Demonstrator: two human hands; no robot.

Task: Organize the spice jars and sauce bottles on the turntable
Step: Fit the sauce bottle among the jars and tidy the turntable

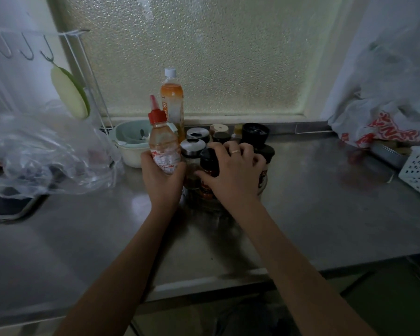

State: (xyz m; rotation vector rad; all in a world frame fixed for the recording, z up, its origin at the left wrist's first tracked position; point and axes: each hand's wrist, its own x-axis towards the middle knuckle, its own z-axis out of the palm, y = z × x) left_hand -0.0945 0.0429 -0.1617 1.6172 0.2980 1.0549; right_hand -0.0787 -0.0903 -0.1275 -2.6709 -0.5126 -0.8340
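Sauce bottle (163, 149) gripped in left hand (161, 179), right hand (233, 170) seemingly clasping crowded black-capped jar (207, 170), bowl (131, 146) alongside.

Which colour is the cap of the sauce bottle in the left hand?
Red, seen in the head view: the sauce bottle in the left hand has a red cap.

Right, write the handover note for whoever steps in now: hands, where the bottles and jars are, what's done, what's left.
Left hand: gripping the red-capped sauce bottle, held tilted at the left edge of the cluster.
Right hand: closed over the black-lidded spice jar at the front.
Behind them stand two silver-lidded jars, the tall white-capped orange bottle and a large black-capped bottle, all upright. The turntable itself is hidden under the jars and hands.
Done: most items are grouped together.
Left: set down the sauce bottle, seat the spice jar, tidy the arrangement.
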